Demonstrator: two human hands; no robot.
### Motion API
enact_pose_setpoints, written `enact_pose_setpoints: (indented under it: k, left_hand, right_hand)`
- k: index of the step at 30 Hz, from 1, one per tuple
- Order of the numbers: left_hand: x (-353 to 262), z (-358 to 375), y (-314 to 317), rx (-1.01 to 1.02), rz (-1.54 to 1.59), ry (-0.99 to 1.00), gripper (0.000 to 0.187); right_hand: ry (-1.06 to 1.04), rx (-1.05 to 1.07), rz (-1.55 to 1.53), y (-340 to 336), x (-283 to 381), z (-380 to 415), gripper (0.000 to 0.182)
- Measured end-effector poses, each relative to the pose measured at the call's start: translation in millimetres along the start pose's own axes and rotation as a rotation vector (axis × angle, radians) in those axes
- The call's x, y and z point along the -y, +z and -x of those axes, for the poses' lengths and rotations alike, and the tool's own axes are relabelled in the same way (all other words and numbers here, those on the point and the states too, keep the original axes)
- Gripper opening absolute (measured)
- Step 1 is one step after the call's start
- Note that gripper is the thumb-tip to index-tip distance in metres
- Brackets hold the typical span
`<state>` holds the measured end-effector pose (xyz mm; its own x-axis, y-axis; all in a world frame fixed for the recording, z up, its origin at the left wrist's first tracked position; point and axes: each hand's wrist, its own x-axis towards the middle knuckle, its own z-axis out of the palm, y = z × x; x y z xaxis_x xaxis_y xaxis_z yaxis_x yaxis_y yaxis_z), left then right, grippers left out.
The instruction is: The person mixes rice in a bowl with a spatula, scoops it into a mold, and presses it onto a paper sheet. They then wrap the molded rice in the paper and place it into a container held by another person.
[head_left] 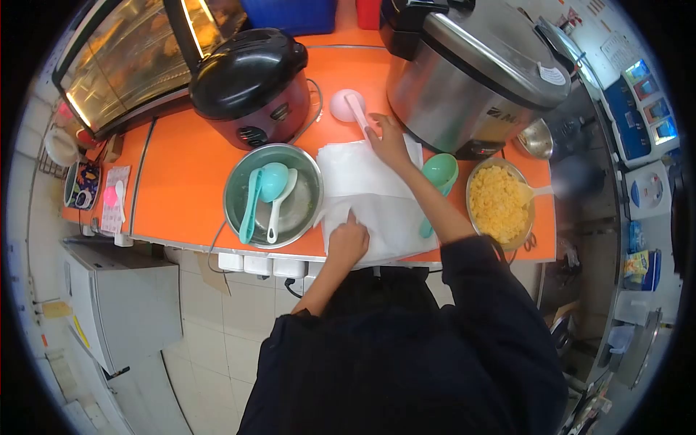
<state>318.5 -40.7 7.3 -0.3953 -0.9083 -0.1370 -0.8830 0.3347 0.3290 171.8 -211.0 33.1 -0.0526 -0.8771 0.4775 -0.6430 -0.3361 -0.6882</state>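
My left hand (349, 241) rests on a sheet of thin white paper (395, 217) at the counter's front edge. Its index finger is stretched forward and the other fingers are bent. More white sheets (355, 163) lie flat beneath and beyond it. My right hand (390, 143) reaches over the paper, thumb and index finger apart beside the handle end of a pale pink ladle (356, 109). They seem to touch that handle; a firm grip does not show. A green ladle (439, 172) lies under my right forearm, partly hidden.
A metal bowl (308, 225) with turquoise and white ladles stands left of the paper. Behind it is a dark rice cooker (250, 87). A large steel cooker (471, 80) stands right of the pink ladle. A bowl of yellow rice (500, 203) sits near the orange counter's (181, 196) right end.
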Motion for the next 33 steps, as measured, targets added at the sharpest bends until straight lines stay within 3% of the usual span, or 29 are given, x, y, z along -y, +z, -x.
enact_pose_setpoints:
  k: [1, 3, 5, 7, 8, 10, 14, 16, 18, 20, 23, 25, 27, 28, 30, 32, 33]
  left_hand:
    - [0, -9, -5, 0.009, 0.004, 0.011, 0.043]
    - [-4, -27, -22, -0.185, 0.193, 0.095, 0.060]
    - [-8, -41, -34, -0.062, 0.103, 0.040, 0.066]
    - [-7, -57, -34, 0.057, 0.003, -0.006, 0.073]
    - [-3, -67, -27, 0.012, -0.007, 0.004, 0.073]
    - [-1, -78, -24, -0.037, -0.064, -0.003, 0.071]
    - [2, -83, -29, -0.020, 0.024, -0.047, 0.064]
    - [4, -81, -27, 0.009, 0.036, -0.058, 0.063]
    - [6, -73, -21, 0.040, 0.054, -0.064, 0.062]
    - [10, -62, -11, -0.332, -0.019, 0.147, 0.062]
    - [5, -56, 0, -0.204, -0.158, 0.081, 0.064]
    - [5, -58, 4, -0.167, -0.088, 0.081, 0.065]
    - [1, -58, 5, -0.161, -0.095, 0.049, 0.065]
    - [-1, -58, 4, -0.144, -0.085, 0.038, 0.066]
    - [-6, -56, 0, -0.160, -0.010, 0.035, 0.065]
    - [-18, -60, -8, -0.196, 0.056, 0.045, 0.064]
    - [-30, -62, -13, -0.273, 0.167, 0.060, 0.061]
  right_hand:
    - [-0.053, 0.060, -0.125, -23, 24, 13, 0.023]
    - [-0.172, -0.025, -0.073, -67, 73, 56, 0.016]
    - [-0.226, -0.029, 0.011, -91, 70, 118, 0.015]
    - [0.186, -0.113, -0.152, -104, 61, 168, 0.019]
    - [0.194, -0.128, -0.139, -101, 40, 178, 0.019]
    - [0.575, -0.448, 0.077, -94, 9, 190, 0.023]
    - [0.476, -0.358, 0.320, -98, 0, 155, 0.027]
    - [0.777, -0.239, 0.112, -98, -8, 145, 0.028]
    - [0.773, -0.268, 0.093, -96, -11, 146, 0.030]
    - [0.759, -0.309, 0.020, -92, -16, 150, 0.033]
    - [0.723, -0.324, -0.067, -94, -2, 156, 0.029]
    - [0.706, -0.299, -0.056, -116, 27, 153, 0.025]
    - [0.654, -0.247, -0.259, -146, 39, 159, 0.023]
    - [0.740, -0.313, -0.438, -163, 39, 161, 0.024]
    - [0.994, -0.157, -0.357, -236, 53, 147, 0.027]
    - [0.782, -0.432, -0.040, -264, 14, 166, 0.033]
    - [0.794, -0.366, 0.093, -287, 6, 164, 0.031]
